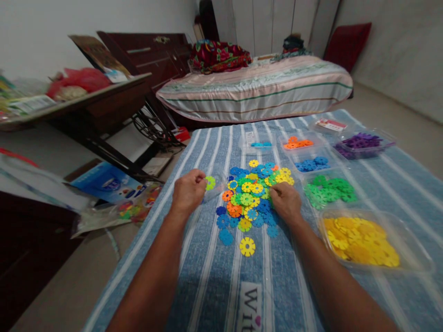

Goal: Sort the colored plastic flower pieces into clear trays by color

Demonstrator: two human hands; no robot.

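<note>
A loose pile of notched plastic snowflake discs (246, 199) in yellow, green, blue and orange lies on the striped cloth. To its left, my left hand (188, 191) pinches a yellow-green snowflake disc (209, 183) at its edge. A clear plastic container (218, 174) shows faintly behind that disc. My right hand (286, 201) rests at the pile's right side with its fingers closed; the fingertips hide what they grip, if anything. One yellow disc (247, 246) lies apart, nearer to me.
Clear boxes hold sorted discs on the right: yellow (362, 242), green (330, 190), dark blue (312, 163), purple (362, 144) and orange (297, 143). A box of light-blue discs (261, 144) stands behind the pile. Beyond are a bed (256, 92) and a side table (114, 94).
</note>
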